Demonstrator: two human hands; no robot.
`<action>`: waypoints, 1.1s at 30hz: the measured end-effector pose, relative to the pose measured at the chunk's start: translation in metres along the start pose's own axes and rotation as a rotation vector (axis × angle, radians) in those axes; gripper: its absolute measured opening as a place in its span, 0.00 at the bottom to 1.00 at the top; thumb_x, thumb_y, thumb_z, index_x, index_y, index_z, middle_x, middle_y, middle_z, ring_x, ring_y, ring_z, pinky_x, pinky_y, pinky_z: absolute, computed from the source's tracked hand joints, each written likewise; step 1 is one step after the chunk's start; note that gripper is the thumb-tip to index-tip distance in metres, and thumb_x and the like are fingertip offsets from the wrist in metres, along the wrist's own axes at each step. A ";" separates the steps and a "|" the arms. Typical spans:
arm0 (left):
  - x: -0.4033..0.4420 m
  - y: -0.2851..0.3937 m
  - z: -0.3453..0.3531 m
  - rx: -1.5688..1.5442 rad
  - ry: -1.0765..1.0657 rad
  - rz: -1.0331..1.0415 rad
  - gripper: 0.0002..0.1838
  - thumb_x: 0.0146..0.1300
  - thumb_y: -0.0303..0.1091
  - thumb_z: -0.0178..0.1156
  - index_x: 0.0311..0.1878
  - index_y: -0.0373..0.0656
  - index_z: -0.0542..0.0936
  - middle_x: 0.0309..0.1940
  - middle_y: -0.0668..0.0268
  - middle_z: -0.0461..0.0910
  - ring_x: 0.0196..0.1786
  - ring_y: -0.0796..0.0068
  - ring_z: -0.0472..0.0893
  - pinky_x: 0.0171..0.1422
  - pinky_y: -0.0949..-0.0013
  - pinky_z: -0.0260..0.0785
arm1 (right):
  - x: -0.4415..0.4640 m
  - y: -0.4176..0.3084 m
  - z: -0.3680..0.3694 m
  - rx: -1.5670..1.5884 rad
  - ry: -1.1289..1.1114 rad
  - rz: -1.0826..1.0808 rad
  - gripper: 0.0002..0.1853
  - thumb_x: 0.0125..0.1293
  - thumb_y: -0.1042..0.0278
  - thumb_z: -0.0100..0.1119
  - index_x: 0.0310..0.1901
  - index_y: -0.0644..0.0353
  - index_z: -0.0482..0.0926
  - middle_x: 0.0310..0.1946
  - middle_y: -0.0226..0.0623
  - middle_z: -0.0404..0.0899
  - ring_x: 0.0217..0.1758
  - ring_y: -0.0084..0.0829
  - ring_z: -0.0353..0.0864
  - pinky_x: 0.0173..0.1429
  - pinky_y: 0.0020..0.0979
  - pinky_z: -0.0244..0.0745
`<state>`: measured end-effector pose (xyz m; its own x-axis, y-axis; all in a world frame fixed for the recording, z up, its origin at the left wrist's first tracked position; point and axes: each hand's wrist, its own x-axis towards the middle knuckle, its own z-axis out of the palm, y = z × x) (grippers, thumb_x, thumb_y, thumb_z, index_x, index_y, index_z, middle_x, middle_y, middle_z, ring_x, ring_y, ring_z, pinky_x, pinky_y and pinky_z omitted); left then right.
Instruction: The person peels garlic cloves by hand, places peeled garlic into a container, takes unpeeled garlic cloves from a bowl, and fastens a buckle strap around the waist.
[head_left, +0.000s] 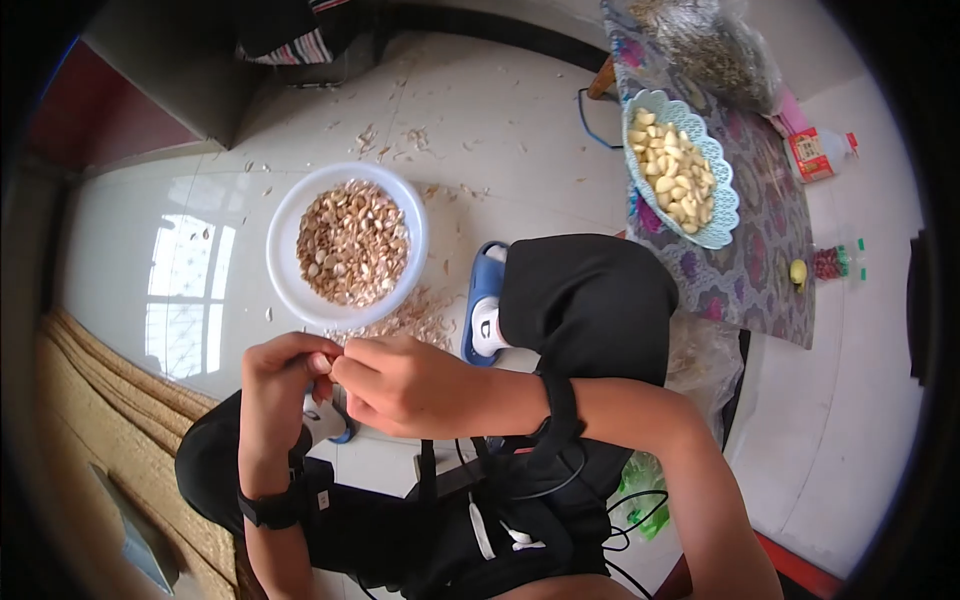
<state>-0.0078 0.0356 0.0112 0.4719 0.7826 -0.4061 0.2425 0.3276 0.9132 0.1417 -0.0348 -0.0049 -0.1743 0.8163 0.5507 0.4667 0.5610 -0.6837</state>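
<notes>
My left hand (pixel 280 385) and my right hand (pixel 405 387) meet over my lap, just below the near rim of a white plastic basin (pixel 282 268). Thumbs and fingertips of both are pinched together at one spot. Whatever small piece lies between them is covered by the fingers. The basin stands on the floor and holds a heap of unpeeled garlic cloves (pixel 352 245) with brownish, papery skins. To the right, a pale blue scalloped basket (pixel 727 205) holds peeled garlic cloves (pixel 672 170), out of touch with either hand.
Garlic skins (pixel 415 318) litter the tiled floor by the basin. The basket rests on a low table with a flowered cloth (pixel 770 235), beside a clear bag of dried stuff (pixel 715 55). A bottle with a red label (pixel 815 155) is beyond. Black cables (pixel 630 515) hang near my lap.
</notes>
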 end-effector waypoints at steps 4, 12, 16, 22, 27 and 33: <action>-0.001 0.005 -0.002 -0.109 -0.040 -0.057 0.06 0.52 0.17 0.52 0.30 0.31 0.79 0.20 0.65 0.76 0.19 0.81 0.71 0.22 0.79 0.63 | 0.007 -0.005 -0.002 0.037 0.040 0.034 0.07 0.44 0.80 0.56 0.26 0.67 0.69 0.22 0.40 0.65 0.23 0.38 0.70 0.27 0.34 0.68; 0.003 0.004 0.002 -0.477 -0.205 0.064 0.07 0.57 0.26 0.56 0.37 0.32 0.77 0.26 0.62 0.77 0.24 0.78 0.73 0.26 0.78 0.65 | 0.018 -0.006 -0.012 0.351 0.158 0.328 0.02 0.51 0.81 0.54 0.28 0.66 0.72 0.20 0.32 0.72 0.19 0.17 0.69 0.21 0.22 0.63; 0.006 0.003 0.011 -0.356 -0.107 0.274 0.08 0.58 0.26 0.56 0.39 0.33 0.77 0.35 0.62 0.74 0.27 0.77 0.74 0.29 0.76 0.68 | 0.016 -0.002 -0.015 0.683 0.203 0.581 0.01 0.56 0.78 0.52 0.29 0.66 0.73 0.20 0.27 0.72 0.21 0.10 0.65 0.23 0.18 0.60; 0.008 0.012 0.027 -0.015 0.007 0.566 0.08 0.56 0.23 0.57 0.39 0.33 0.78 0.41 0.63 0.71 0.35 0.74 0.76 0.36 0.74 0.70 | 0.020 0.000 -0.018 0.792 0.269 0.673 0.03 0.57 0.76 0.52 0.30 0.66 0.73 0.19 0.23 0.68 0.22 0.09 0.60 0.23 0.16 0.56; 0.007 0.000 0.025 -0.493 -0.077 0.317 0.09 0.57 0.25 0.56 0.39 0.29 0.77 0.35 0.60 0.75 0.30 0.75 0.74 0.33 0.74 0.67 | 0.013 0.000 -0.007 0.634 0.307 0.573 0.02 0.53 0.78 0.54 0.27 0.64 0.72 0.18 0.26 0.68 0.20 0.13 0.61 0.23 0.18 0.57; 0.003 0.004 0.023 -0.842 -0.123 0.119 0.14 0.61 0.31 0.53 0.47 0.32 0.72 0.35 0.60 0.75 0.26 0.80 0.70 0.28 0.80 0.63 | 0.015 -0.004 -0.015 0.429 0.256 0.527 0.04 0.49 0.79 0.53 0.23 0.63 0.68 0.16 0.28 0.65 0.17 0.15 0.60 0.21 0.21 0.57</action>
<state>0.0143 0.0274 0.0128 0.5549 0.7895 -0.2623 -0.5013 0.5689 0.6519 0.1501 -0.0264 0.0132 0.2129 0.9647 0.1551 0.0420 0.1496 -0.9879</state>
